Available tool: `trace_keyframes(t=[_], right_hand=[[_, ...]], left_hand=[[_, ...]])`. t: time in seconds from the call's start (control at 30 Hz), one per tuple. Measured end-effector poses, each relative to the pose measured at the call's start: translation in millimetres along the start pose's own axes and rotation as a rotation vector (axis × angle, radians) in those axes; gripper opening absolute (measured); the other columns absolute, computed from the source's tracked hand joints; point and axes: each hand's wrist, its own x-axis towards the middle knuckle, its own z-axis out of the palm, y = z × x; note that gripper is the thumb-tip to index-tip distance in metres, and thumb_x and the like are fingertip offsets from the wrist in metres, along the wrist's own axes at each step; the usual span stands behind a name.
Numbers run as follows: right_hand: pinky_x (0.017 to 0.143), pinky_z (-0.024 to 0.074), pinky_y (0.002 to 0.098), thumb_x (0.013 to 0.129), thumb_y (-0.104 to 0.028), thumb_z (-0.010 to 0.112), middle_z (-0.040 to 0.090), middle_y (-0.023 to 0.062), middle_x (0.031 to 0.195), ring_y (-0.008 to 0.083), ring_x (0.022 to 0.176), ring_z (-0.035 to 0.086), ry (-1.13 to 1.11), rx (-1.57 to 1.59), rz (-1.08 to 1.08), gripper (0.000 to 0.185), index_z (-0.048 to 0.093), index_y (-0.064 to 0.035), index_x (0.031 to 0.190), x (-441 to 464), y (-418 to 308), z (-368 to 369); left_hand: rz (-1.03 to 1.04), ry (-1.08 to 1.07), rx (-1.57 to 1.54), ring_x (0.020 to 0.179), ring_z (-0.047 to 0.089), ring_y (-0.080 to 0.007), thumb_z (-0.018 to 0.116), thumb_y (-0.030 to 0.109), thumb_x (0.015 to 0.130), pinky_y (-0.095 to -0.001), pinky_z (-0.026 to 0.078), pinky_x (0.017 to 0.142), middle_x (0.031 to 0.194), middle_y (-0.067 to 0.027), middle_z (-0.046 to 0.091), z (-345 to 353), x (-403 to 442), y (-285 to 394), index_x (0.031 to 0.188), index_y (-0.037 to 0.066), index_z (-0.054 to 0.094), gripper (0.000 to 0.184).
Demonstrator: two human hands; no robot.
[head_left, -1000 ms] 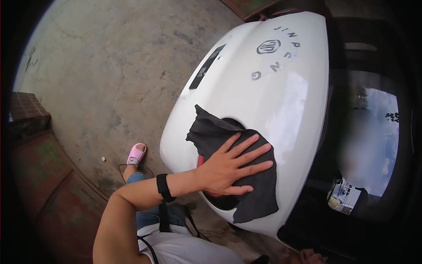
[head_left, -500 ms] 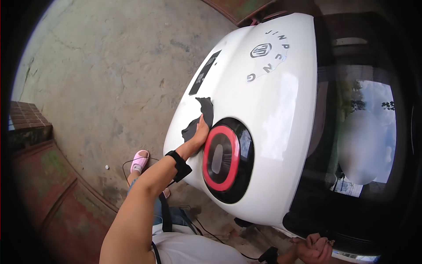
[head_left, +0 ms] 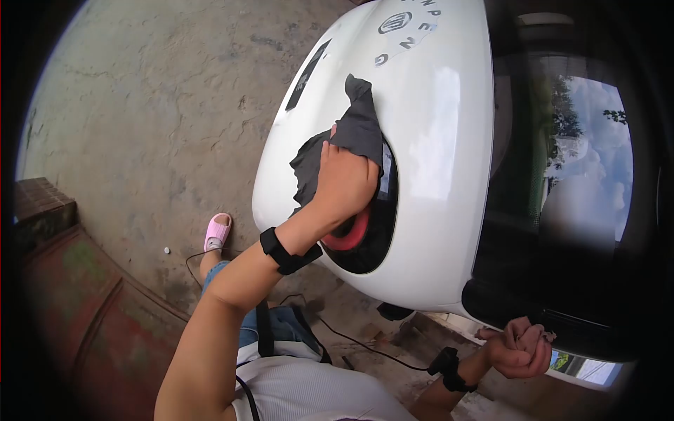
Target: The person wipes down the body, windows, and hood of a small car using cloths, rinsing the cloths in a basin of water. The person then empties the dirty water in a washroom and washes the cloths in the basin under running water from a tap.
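My left hand (head_left: 346, 182) grips a dark grey cloth (head_left: 358, 116) and presses it over the round light (head_left: 351, 237) of a white vehicle (head_left: 439, 168). The cloth drapes across the upper part of the light, with one corner lying on the white bodywork. A red ring and black surround show below my wrist. Off to the right, my right hand (head_left: 516, 356) is closed around a crumpled brownish-pink cloth (head_left: 525, 334), beside the lower edge of the dark window (head_left: 562, 281).
Metal lettering and a badge (head_left: 395, 22) sit on the bodywork, near a black plate (head_left: 307, 75). A thin cable (head_left: 372, 348) runs toward my right wrist. My foot in a pink slipper (head_left: 218, 228) stands on the concrete floor (head_left: 175, 119). A rusty metal panel (head_left: 91, 302) lies left.
My left hand has moved from the bodywork beside the light onto the light, bringing the dark grey cloth over it. My right hand appears higher, still holding its cloth. The view has shifted.
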Motion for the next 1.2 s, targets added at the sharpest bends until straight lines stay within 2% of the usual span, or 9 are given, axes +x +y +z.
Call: trace_keyframes(t=[0.13,0.5,0.63,0.8,0.83,0.9,0.97,1.07,1.2], right_hand=[[0.071,0.0539,0.0392,0.095,-0.019,0.030,0.059,0.0180,0.088,0.0281,0.076,0.059,0.122,0.151,0.006,0.037,0.056,0.0068,0.090,-8,5,7],[0.067,0.0504,0.0365,0.095,-0.020,0.031,0.057,0.0156,0.087,0.0248,0.074,0.057,0.237,0.373,-0.040,0.035,0.057,0.0035,0.092,-29,14,17],[0.064,0.0472,0.0382,0.092,-0.018,0.036,0.057,0.0146,0.086,0.0272,0.073,0.056,0.053,0.563,-0.072,0.028,0.057,0.0012,0.093,-50,21,-3],[0.063,0.0465,0.0389,0.090,-0.017,0.039,0.058,0.0147,0.084,0.0284,0.071,0.056,-0.097,0.633,0.028,0.026,0.057,0.0016,0.091,-92,30,-35],[0.063,0.0467,0.0389,0.090,-0.017,0.040,0.058,0.0150,0.083,0.0286,0.071,0.056,-0.156,0.621,0.045,0.026,0.057,0.0016,0.090,-98,29,-38],[0.062,0.0467,0.0394,0.089,-0.016,0.042,0.058,0.0154,0.081,0.0286,0.070,0.056,-0.158,0.641,0.114,0.024,0.058,0.0018,0.088,-109,26,-43],[0.061,0.0463,0.0395,0.086,-0.015,0.045,0.059,0.0155,0.082,0.0285,0.070,0.056,-0.255,0.700,0.220,0.022,0.058,0.0020,0.088,-115,16,-52],[0.059,0.0451,0.0390,0.084,-0.015,0.047,0.059,0.0145,0.081,0.0293,0.068,0.056,-0.327,0.759,0.270,0.020,0.059,0.0002,0.086,-122,-12,-52],[0.055,0.0424,0.0383,0.082,-0.016,0.049,0.060,0.0127,0.080,0.0291,0.062,0.054,-0.426,0.898,0.255,0.018,0.060,-0.0017,0.085,-109,-64,-36]], left_hand=[[0.251,0.131,0.077,0.133,0.025,-0.0498,0.047,0.012,0.083,-0.0521,0.020,0.110,0.135,-0.0294,0.040,-1,-40,41,0.122,-0.007,0.049,0.044],[0.441,-0.145,0.277,0.135,0.033,-0.0307,0.047,0.020,0.085,-0.0426,0.022,0.113,0.147,-0.0181,0.032,21,-204,12,0.125,0.000,0.049,0.045],[0.528,0.096,0.223,0.128,0.040,-0.0371,0.052,0.021,0.081,-0.0476,0.025,0.111,0.125,-0.0170,0.053,27,-140,29,0.115,0.004,0.057,0.038],[0.516,0.293,0.325,0.123,0.038,-0.0497,0.049,0.021,0.084,-0.0538,0.031,0.102,0.118,-0.0179,0.058,45,-42,13,0.105,0.008,0.063,0.028],[0.344,0.007,0.467,0.121,0.036,-0.0557,0.047,0.022,0.084,-0.0602,0.030,0.100,0.110,-0.0179,0.062,37,-28,14,0.100,0.008,0.065,0.028],[0.065,-0.220,0.600,0.119,0.040,-0.0530,0.044,0.017,0.083,-0.0584,0.027,0.104,0.098,-0.0247,0.062,30,-3,28,0.091,0.006,0.066,0.026],[0.306,0.172,0.475,0.124,0.033,-0.0565,0.043,0.018,0.085,-0.0608,0.024,0.105,0.098,-0.0272,0.062,58,-7,-2,0.091,0.006,0.066,0.027],[0.431,0.001,0.328,0.135,0.016,-0.0522,0.045,0.023,0.084,-0.0623,0.014,0.107,0.137,-0.0322,0.036,53,-60,6,0.123,0.003,0.053,0.044],[0.480,-0.211,0.269,0.137,0.008,-0.0517,0.049,0.027,0.083,-0.0633,0.004,0.108,0.147,-0.0337,0.014,49,-149,-4,0.123,-0.005,0.048,0.051]])
